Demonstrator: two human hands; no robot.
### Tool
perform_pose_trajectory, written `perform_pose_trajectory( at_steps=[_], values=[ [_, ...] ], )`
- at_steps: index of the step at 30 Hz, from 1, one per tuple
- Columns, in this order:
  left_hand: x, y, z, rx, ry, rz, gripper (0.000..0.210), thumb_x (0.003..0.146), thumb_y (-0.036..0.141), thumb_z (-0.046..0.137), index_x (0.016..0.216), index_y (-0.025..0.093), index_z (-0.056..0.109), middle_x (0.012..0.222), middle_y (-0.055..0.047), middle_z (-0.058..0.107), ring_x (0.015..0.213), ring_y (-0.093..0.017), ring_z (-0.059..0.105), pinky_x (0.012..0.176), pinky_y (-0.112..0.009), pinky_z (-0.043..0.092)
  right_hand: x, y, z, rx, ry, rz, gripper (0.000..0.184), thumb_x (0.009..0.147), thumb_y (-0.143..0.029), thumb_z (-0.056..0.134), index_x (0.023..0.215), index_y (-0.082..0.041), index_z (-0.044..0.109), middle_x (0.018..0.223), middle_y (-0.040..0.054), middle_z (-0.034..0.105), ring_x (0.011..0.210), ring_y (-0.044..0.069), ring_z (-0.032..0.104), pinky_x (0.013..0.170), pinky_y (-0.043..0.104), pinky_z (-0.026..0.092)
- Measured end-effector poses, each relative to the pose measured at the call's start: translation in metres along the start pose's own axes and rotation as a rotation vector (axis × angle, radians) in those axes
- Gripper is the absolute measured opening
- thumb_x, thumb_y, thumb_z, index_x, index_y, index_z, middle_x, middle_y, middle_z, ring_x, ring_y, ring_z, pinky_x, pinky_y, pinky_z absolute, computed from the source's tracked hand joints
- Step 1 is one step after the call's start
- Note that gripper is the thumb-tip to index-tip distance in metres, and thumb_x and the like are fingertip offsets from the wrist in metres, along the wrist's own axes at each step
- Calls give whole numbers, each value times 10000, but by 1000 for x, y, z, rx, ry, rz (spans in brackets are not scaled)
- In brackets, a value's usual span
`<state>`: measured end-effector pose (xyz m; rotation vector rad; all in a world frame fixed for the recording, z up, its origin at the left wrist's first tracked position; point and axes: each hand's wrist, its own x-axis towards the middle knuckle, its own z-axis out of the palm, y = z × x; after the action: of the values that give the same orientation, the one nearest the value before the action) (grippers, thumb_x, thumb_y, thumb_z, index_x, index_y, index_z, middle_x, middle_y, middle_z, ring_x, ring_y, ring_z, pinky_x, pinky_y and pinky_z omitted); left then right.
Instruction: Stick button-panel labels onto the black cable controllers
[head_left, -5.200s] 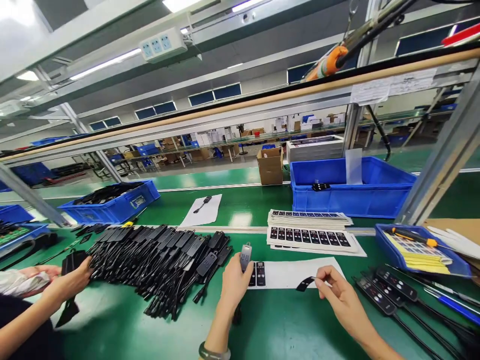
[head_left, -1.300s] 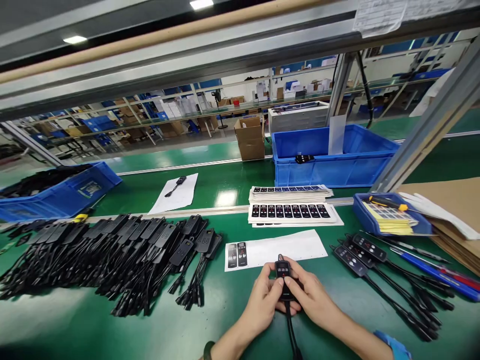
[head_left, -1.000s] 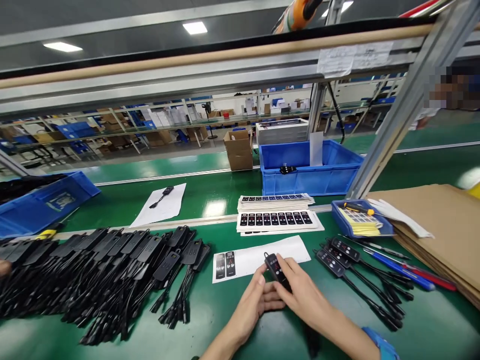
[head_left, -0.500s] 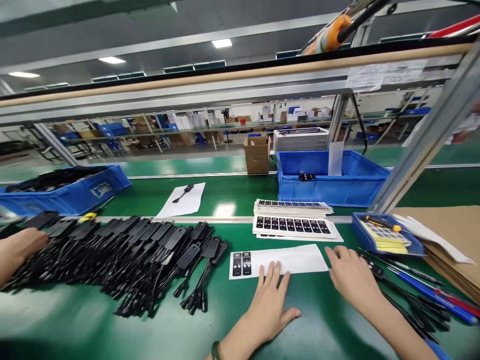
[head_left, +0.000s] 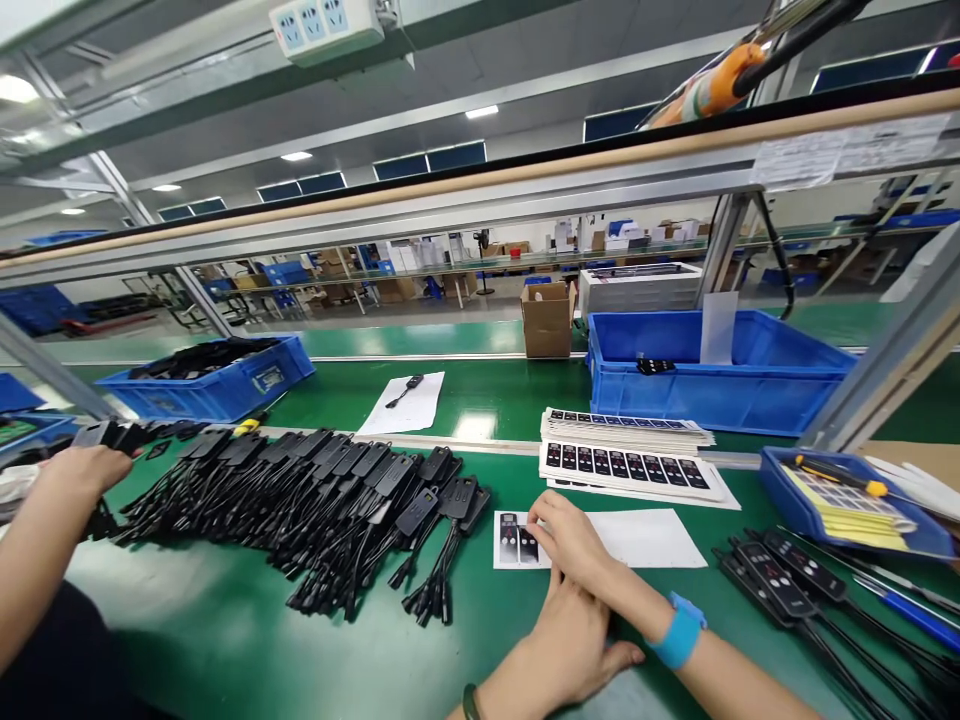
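A white backing sheet (head_left: pixel 652 538) lies before me, with two black label stickers left at its left end. My right hand (head_left: pixel 576 540), wearing a blue wristband, pinches at the upper right of the second label sticker (head_left: pixel 528 546), whose edge its fingertips cover. Crossed beneath it, my left hand (head_left: pixel 561 640) rests flat by the sheet's lower edge; its thumb is stretched out, and its fingertips are partly hidden. To the right lie several black cabled controllers (head_left: pixel 780 580) with labelled fronts. Fuller label sheets (head_left: pixel 630 470) are stacked behind the backing sheet.
Many black cabled devices (head_left: pixel 330 480) lie in a row on the left. Another person's hand (head_left: pixel 86 470) is at their far end. A blue bin (head_left: pixel 720 390) and a cardboard box (head_left: pixel 547 320) stand behind. A small blue tray (head_left: pixel 847 510) with yellow sheets sits right.
My right hand has moved left from the sheet's right end to the second label, crossing over my left hand. The view has shifted, showing more of the controllers on the right.
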<state>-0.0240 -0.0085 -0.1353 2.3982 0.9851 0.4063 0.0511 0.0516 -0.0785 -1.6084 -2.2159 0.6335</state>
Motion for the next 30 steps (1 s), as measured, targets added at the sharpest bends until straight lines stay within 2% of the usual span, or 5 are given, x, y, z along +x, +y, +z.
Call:
perform_pose_trajectory(
  at_steps=[5, 9, 16, 20, 30],
  values=[
    [6, 0, -19, 97, 58, -32, 953, 683, 495, 773, 1298, 456, 46, 1379, 29, 198, 1353, -209, 207, 1189, -533, 381, -38, -3, -30, 279, 298, -216, 243, 922, -306, 425, 865, -121, 571, 923, 23, 491, 858, 14, 451, 742, 117, 374],
    [3, -19, -69, 215, 364, -432, 471, 829, 225, 341, 1284, 338, 293, 1332, -48, 266, 1244, -205, 351, 1114, -494, 465, -70, 18, -50, 363, 455, -198, 291, 917, -364, 434, 844, -105, 544, 873, 33, 488, 805, 7, 461, 690, 93, 388],
    [-24, -52, -119, 191, 607, -853, 512, 807, 241, 335, 1312, 176, 278, 996, -146, 467, 1063, -304, 466, 1001, -620, 440, -104, 58, -40, 494, 341, 46, 467, 881, -543, 412, 888, -79, 463, 822, 59, 434, 685, 19, 442, 605, 99, 409],
    [-19, -40, -115, -26, 632, -805, 469, 819, 307, 394, 1282, 278, 323, 1083, -90, 429, 980, -195, 508, 898, -338, 542, -104, 58, -34, 577, 272, 103, 554, 862, -627, 370, 884, -76, 414, 790, 51, 393, 601, 5, 399, 542, 110, 392],
    [1, 20, -54, -1301, 84, -502, 813, 518, 690, 810, 1041, 201, 424, 864, -37, 517, 596, -75, 511, 519, -137, 499, -102, 51, -38, 753, 194, 227, 640, 799, -707, 393, 906, -80, 324, 725, 19, 375, 486, -6, 353, 455, 135, 339]
  ],
)
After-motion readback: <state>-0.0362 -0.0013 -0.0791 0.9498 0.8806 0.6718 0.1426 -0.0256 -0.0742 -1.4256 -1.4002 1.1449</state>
